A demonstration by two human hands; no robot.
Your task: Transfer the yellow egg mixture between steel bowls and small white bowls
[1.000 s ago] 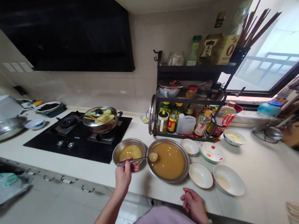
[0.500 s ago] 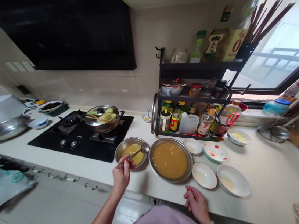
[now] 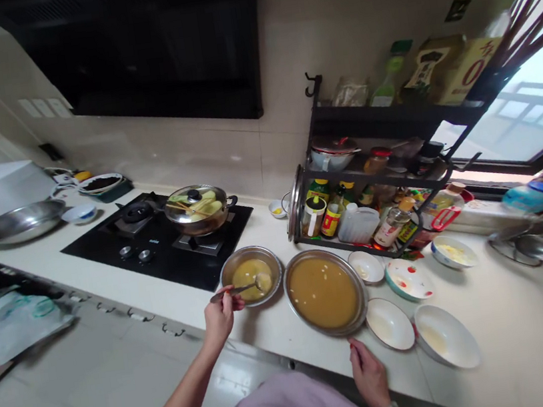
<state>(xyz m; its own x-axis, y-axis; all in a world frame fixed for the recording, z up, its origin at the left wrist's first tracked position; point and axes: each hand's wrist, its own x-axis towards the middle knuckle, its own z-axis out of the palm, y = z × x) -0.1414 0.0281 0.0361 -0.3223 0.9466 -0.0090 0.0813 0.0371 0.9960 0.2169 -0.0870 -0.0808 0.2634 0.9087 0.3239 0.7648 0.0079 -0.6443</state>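
Note:
My left hand is closed round the handle of a metal spoon, whose head is at the yellowish liquid in a smaller steel bowl. Right of that bowl stands a wider steel basin, filled with brown liquid with pale bits on it. My right hand is by the counter's front edge, just below the basin's near rim. Its fingers are loosely bent, with nothing visible in them. Beside the basin are a white bowl and a larger white bowl, each with a little pale residue.
A lidded pan holding green pieces sits on the black hob. Behind the basin, a black rack carries bottles and jars. A strawberry-patterned bowl, a small white bowl and a bowl of pale pieces stand to the right.
The spoon has gone from above the smaller bowl's right rim down into that bowl. My right hand's fingers now point more toward the basin. The view has shifted, so things appear further right.

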